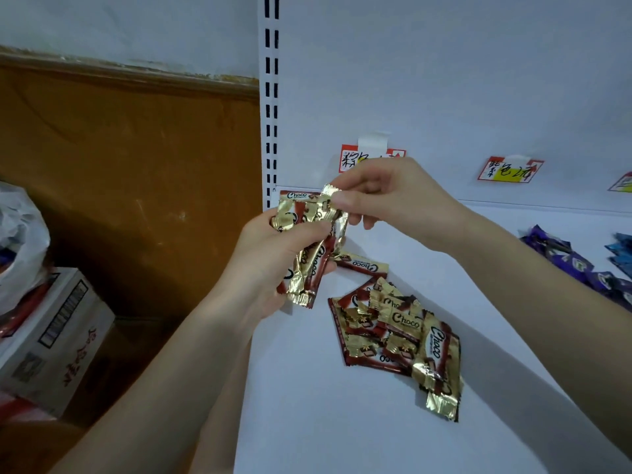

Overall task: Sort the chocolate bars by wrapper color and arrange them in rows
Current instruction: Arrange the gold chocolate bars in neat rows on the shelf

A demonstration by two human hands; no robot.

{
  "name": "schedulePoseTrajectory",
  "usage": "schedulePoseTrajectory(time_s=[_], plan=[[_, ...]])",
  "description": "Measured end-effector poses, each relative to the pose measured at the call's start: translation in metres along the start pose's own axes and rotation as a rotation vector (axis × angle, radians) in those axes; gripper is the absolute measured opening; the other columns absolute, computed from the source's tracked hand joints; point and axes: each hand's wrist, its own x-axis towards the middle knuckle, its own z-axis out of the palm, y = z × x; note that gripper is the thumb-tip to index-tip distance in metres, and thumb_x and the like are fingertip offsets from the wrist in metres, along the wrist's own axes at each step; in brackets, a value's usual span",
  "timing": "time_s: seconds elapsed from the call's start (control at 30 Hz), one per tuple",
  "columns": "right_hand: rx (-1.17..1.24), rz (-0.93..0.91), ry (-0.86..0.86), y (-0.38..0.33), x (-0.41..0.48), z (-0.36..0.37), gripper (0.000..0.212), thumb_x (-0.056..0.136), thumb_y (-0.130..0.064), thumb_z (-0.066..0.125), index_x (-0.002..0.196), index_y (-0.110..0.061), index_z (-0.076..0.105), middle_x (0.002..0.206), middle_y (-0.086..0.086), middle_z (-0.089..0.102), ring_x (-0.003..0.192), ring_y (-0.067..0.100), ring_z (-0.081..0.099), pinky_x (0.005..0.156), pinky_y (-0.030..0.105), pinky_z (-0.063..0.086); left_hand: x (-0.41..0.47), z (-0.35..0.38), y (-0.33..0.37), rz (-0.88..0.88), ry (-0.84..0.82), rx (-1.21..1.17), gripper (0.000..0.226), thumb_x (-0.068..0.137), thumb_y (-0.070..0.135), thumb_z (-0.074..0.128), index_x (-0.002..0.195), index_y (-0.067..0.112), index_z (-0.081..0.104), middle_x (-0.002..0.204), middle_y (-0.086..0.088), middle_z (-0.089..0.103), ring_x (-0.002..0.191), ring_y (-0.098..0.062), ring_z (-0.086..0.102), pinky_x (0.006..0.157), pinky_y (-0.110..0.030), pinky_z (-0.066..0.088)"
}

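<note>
Gold-wrapper sorting at the left end of a white shelf (307,422). The left hand (273,265) grips a small bundle of gold bars (307,241) upright above the shelf, thumb pressed across the front and fingers curled behind. The right hand (386,196) pinches the crimped top of one bar in that bundle between thumb and forefinger; its other fingers hang loosely curled. Whether this bar is being added or drawn out cannot be told.

A loose pile of gold bars (396,333) lies jumbled on the shelf just below the hands, with a single bar (362,266) near it. Purple bars (567,258) lie well apart to the right, and blue bars (620,251) at the edge. Handwritten labels hang on the back panel: the left label (349,159) is partly hidden by the right hand, the next label (509,171) is in plain sight.

Judged best practice: square the bundle's ends, turn every printed face the same way, then lay the bars side by side beneath the left label, holding them by the crimped seams so the foil does not crease.
</note>
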Motion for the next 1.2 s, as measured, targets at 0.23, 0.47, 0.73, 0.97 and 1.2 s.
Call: schedulePoseTrajectory(time_s=[0.23,0.47,0.73,0.97,1.2], plan=[[0.197,0.018,0.152,0.004,-0.011,-0.011,0.01,0.087,-0.004,0.059,0.081,-0.012,0.061,0.065,-0.001,0.063,0.054,0.008,0.059,0.06,0.022,0.053,-0.007,0.0,-0.003,-0.027,0.03,-0.117,0.009,0.087,0.009,0.062,0.095,0.01,0.063,0.084,-0.008,0.074,0.072,-0.019,0.072,0.052,-0.024,0.055],[0.14,0.041,0.097,0.009,-0.02,-0.011,0.012,0.089,-0.003,0.056,0.093,-0.014,0.055,0.076,0.005,0.061,0.061,0.008,0.063,0.065,0.022,0.054,-0.009,0.002,0.001,-0.017,0.028,-0.101,0.015,0.083,0.01,0.067,0.097,0.011,0.064,0.081,-0.006,0.075,0.064,-0.014,0.071,0.05,-0.022,0.054],[-0.287,-0.179,-0.052,0.019,-0.02,-0.014,0.026,0.071,-0.021,0.073,0.096,-0.022,0.066,0.096,-0.005,0.065,0.088,0.009,0.061,0.082,0.03,0.051,-0.003,0.002,-0.001,0.007,0.07,0.007,0.026,0.078,0.001,0.07,0.1,0.011,0.061,0.077,-0.006,0.073,0.062,-0.014,0.071,0.046,-0.022,0.051],[-0.364,0.0,0.093,0.049,-0.007,-0.026,0.017,0.077,-0.018,0.072,0.093,-0.017,0.069,0.087,-0.014,0.062,0.087,0.012,0.059,0.083,0.024,0.047,0.003,-0.008,-0.006,-0.017,0.15,-0.045,0.022,0.079,0.006,0.07,0.097,0.013,0.062,0.078,-0.005,0.074,0.069,-0.014,0.072,0.051,-0.024,0.054],[-0.637,-0.006,0.024,0.074,0.0,-0.02,0.012,0.083,-0.013,0.066,0.093,-0.009,0.072,0.089,-0.006,0.06,0.086,0.007,0.049,0.07,0.003,0.031,0.006,-0.013,-0.011,-0.035,0.169,-0.061,0.015,0.082,0.012,0.068,0.096,0.013,0.063,0.079,-0.005,0.073,0.068,-0.013,0.072,0.052,-0.024,0.055]])
